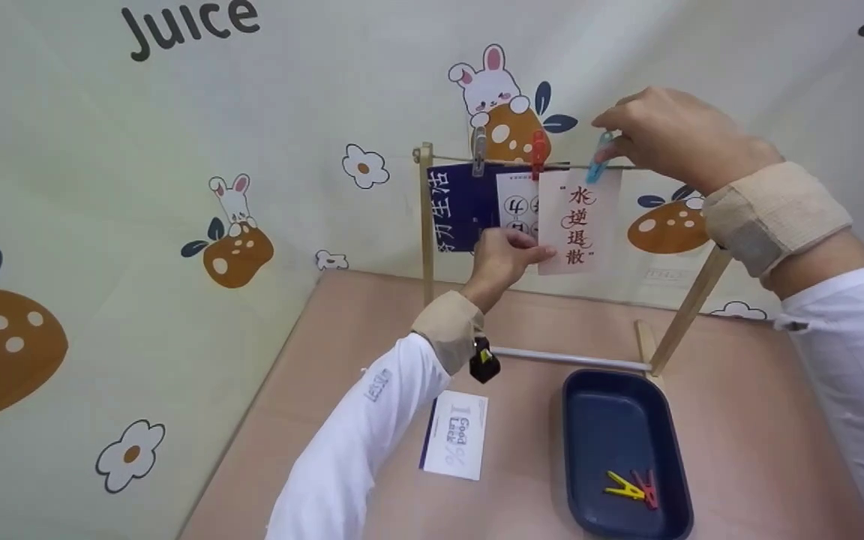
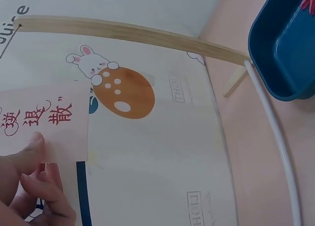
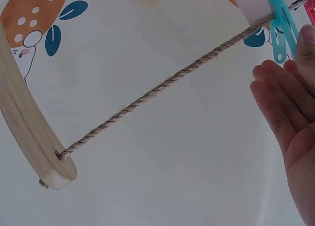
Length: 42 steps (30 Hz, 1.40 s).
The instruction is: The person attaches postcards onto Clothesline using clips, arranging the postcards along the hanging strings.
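A pale pink card [image 1: 579,225] with red characters hangs at the rope line [image 3: 172,78]. My left hand [image 1: 503,259] pinches its lower left edge, the thumb in front and curled fingers behind. A light blue clothespin [image 3: 281,26] sits over the rope at the card's top. At its handles, my right hand [image 1: 672,135] holds it between thumb and index finger, the other fingers stretched beside it. Left of this card hang a dark blue card [image 1: 466,206] under a grey clothespin [image 1: 479,152] and a white card [image 1: 511,199] near a red clothespin [image 1: 538,154].
A wooden frame [image 1: 691,311] carries the rope, with a white rod [image 1: 574,358] low down. In front stands a dark blue tray [image 1: 612,412] holding a yellow clothespin [image 1: 625,487] and a red one. A white "Good Luck" card [image 1: 458,435] lies on the pink table [image 1: 526,450].
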Tool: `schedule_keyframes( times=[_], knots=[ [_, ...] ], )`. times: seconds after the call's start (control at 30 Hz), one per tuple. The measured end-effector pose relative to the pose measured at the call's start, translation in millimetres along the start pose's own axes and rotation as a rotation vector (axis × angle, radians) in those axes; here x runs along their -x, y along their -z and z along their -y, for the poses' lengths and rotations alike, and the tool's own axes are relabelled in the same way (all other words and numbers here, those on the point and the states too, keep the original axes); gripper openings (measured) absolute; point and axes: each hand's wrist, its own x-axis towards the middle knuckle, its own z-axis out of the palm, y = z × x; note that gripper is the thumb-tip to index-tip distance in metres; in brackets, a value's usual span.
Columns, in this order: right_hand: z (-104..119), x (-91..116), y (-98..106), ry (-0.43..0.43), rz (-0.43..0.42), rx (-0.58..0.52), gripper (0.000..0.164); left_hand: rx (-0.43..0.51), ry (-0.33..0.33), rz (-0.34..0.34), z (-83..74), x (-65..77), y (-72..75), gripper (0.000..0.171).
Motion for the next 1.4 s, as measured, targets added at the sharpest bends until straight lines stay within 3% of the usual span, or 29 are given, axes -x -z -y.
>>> schedule_keyframes(
  times=[0.43,0.63,0.87,1.1,1.4],
  knots=[
    [-1,17,-6,-0.015,-0.137,0.017,0.043,0.097,-0.003,0.011,1.7,6.2,6.2,0.016],
    [8,30,-13,0.037,-0.262,0.074,0.053,0.080,-0.016,0.042,4.3,15.0,9.5,0.017],
    [24,50,-36,0.033,-0.339,0.115,0.061,0.037,-0.026,0.076,10.2,27.8,14.0,0.024],
    [34,68,-54,0.031,-0.476,0.072,0.070,-0.061,-0.139,0.083,17.1,38.6,13.2,0.026],
    [51,94,-62,0.005,-0.524,0.055,0.071,-0.171,-0.274,0.058,23.1,58.7,10.5,0.030]
  ],
)
